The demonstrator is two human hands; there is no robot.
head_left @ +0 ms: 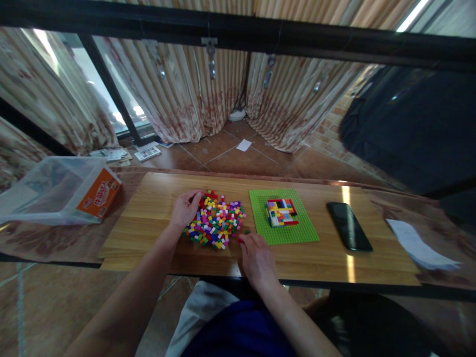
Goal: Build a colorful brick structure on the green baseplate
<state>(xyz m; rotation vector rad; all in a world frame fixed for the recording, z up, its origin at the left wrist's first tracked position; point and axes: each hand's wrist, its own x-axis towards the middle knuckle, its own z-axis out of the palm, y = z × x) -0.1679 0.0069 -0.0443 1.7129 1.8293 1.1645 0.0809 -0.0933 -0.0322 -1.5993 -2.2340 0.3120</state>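
Keeping fingertips light should avoid scattering the toy-brick pile (217,223) beside the curled left hand (185,209). The right hand (258,255), also curled, is at a red brick (241,240); neither grip is clear. The brick build (281,213) sits beyond it, rightward, on the green baseplate (307,230).

Black phone (349,226), white paper (423,244) — beyond, patterned curtains (223,94).
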